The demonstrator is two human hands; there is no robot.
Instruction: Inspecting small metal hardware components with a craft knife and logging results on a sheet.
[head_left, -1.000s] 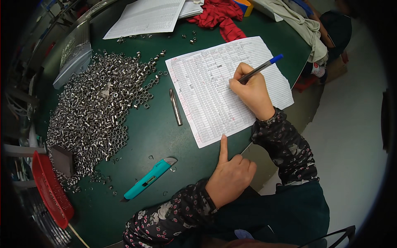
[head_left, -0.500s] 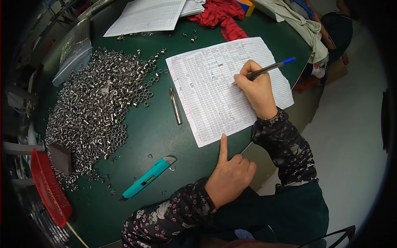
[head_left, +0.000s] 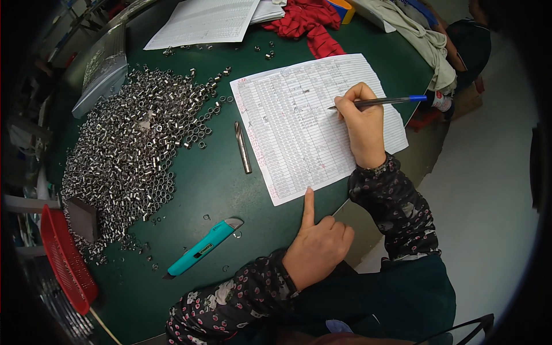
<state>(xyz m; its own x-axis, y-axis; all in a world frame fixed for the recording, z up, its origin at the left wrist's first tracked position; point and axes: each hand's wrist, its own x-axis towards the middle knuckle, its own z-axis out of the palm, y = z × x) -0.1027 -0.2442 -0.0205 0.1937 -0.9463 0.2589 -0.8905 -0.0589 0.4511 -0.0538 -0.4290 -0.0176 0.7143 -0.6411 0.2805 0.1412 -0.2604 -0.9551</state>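
Observation:
My right hand (head_left: 364,123) is closed round a blue-capped ballpoint pen (head_left: 397,100) over a printed sheet (head_left: 293,144) of ruled rows with handwritten marks. The pen lies nearly level, its tip pointing left above the sheet's middle. At the sheet's lower edge, the outstretched index finger of my left hand (head_left: 319,250) touches the paper; its other fingers are curled in and it holds nothing. Left of the sheet lies a fluted metal drill bit or end mill (head_left: 242,148). A teal utility knife (head_left: 202,248) rests on the green table left of my left hand.
A large heap of small metal rings (head_left: 129,155) covers the table's left side, with a dark block (head_left: 83,220) and a red basket (head_left: 69,261) at its edge. More papers (head_left: 201,23), a red cloth (head_left: 302,20) and a pale cloth (head_left: 425,43) lie at the back. Another person sits far right.
My right hand has shifted slightly right, and the pen has tipped from a slant to nearly level. My left hand stays at the sheet's lower edge.

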